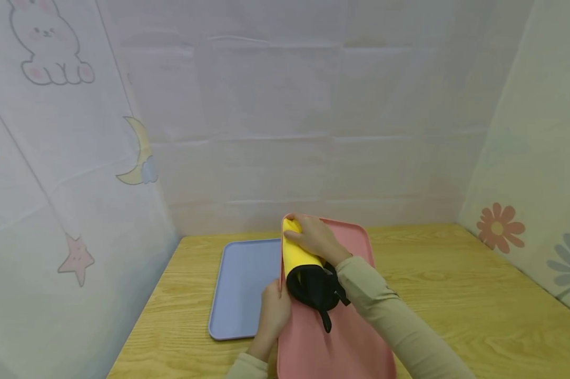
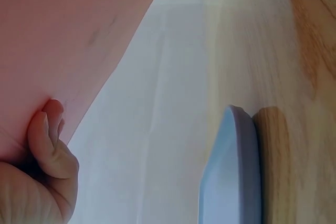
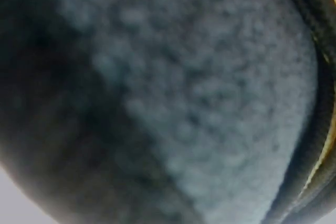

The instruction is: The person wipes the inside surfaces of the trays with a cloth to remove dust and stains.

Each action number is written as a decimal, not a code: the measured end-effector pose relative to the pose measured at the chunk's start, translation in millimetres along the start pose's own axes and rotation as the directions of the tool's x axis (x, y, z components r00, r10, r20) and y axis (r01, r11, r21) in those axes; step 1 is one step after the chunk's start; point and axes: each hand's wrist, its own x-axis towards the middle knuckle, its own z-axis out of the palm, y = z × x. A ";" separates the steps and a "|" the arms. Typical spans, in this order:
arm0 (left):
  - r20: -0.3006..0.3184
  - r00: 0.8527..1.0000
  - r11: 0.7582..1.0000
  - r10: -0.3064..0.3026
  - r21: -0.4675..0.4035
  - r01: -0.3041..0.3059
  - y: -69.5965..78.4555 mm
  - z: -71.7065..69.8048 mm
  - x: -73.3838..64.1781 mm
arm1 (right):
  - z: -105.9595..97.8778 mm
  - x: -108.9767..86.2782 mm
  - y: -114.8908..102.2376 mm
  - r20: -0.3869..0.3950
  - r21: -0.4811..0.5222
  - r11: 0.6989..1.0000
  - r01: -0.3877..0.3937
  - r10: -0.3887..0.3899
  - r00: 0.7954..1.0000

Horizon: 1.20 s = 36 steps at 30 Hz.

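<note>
1. Yellow-and-black fabric item (image 1: pixel 300 253) lies against the tilted pink tray (image 1: pixel 334 347), at its upper-left corner, gripped by the right hand (image 1: pixel 315 238).
2. Left hand (image 1: pixel 274 309) clasps that tray's left edge.
3. Blue tray (image 1: pixel 242 284) lies toward the table's (image 1: pixel 436 279) far-left corner.

Yellow and black on pouch (image 1: pixel 301 257), pink on front tray (image 1: pixel 334 342), blue on rear tray (image 1: pixel 244 284), yellowish grain on table (image 1: pixel 436 295).

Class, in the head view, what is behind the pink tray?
Part of the blue tray shows, lying on the wooden table. The pink tray covers the blue tray's right-hand part; whether anything else is hidden there cannot be told.
</note>
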 end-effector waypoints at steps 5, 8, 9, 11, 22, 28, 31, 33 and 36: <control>0.004 1.000 1.000 0.005 -0.014 -0.005 4.2 -2.1 -2.2 | 0.8 -0.1 -2.3 0.006 -0.013 1.000 -0.003 0.003 1.000; 0.004 1.000 1.000 0.015 -0.014 -0.015 6.6 -3.0 -3.4 | 1.7 -0.5 -3.8 -0.002 -0.032 0.999 -0.017 0.017 1.000; 0.002 1.000 1.000 0.018 -0.010 -0.018 7.3 -2.9 -3.8 | 1.8 -0.7 -4.7 -0.006 -0.038 0.999 -0.027 0.027 1.000; -0.010 0.999 0.999 0.036 -0.004 -0.036 8.0 -3.2 -4.1 | 2.2 -1.0 -5.9 -0.014 -0.059 0.997 -0.044 0.044 0.999; -0.028 1.000 1.000 -0.010 0.026 0.011 6.8 -7.1 -4.2 | 1.7 -7.1 4.8 -0.010 -0.158 0.983 -0.095 0.095 0.995; -0.054 0.998 0.999 -0.042 -0.014 0.041 3.7 -13.2 -1.4 | -1.7 -9.3 24.3 -0.009 -0.164 0.978 -0.131 0.132 0.991; -0.062 0.997 0.998 -0.052 -0.026 0.051 2.5 -15.7 -0.1 | -4.0 -10.2 34.5 -0.012 -0.194 0.969 -0.152 0.152 0.988; -0.069 0.996 0.998 -0.054 -0.031 0.052 2.4 -17.1 0.3 | -5.5 -10.8 40.9 -0.014 -0.207 0.965 -0.161 0.161 0.987; -0.085 0.995 0.998 -0.047 -0.036 0.044 2.7 -19.1 0.1 | -8.1 -11.8 49.5 -0.011 -0.199 0.963 -0.181 0.183 0.983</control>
